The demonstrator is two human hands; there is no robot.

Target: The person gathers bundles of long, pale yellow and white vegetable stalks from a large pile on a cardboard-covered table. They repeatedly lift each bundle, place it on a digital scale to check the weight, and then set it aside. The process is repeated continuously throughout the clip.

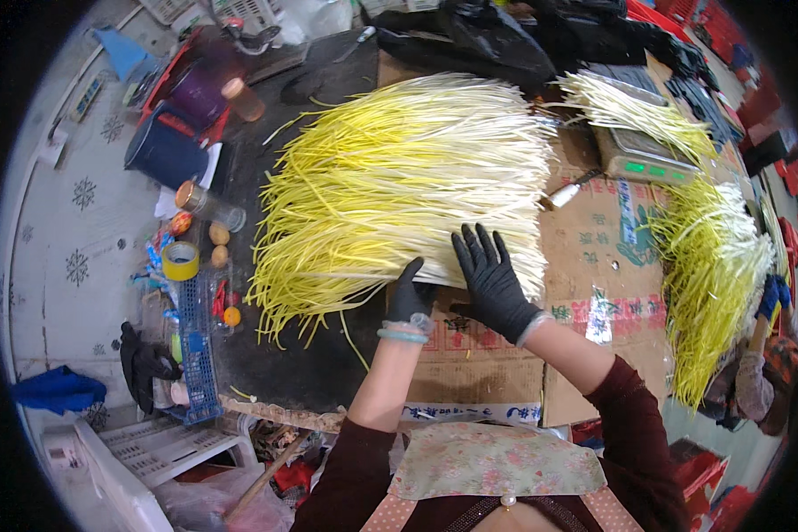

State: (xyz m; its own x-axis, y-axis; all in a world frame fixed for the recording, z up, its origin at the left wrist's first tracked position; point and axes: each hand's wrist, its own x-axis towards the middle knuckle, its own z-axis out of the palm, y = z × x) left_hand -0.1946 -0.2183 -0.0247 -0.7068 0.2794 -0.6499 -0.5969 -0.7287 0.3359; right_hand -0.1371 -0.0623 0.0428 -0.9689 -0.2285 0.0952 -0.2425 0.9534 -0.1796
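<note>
A wide heap of yellow chives [405, 179] lies before me, yellow leaves to the left and white stalks to the right. My right hand [495, 286], in a black glove, rests flat on the white stalks at the near edge, its fingers spread a little. My left hand [412, 296], gloved too, is at the same edge with its thumb raised against the stalks. Its other fingers are mostly hidden, so I cannot tell whether they grip any. Under the heap are a black mat [292, 359] and flattened cardboard [598, 233].
At right, a digital scale [645, 159] bears more chives; a white-handled knife [565, 194] lies near it. Another pile [711, 286] covers the right edge, beside another person's blue-gloved hand [768, 296]. Glass jars [213, 206], yellow tape [180, 260] and a blue basket [196, 346] line the left.
</note>
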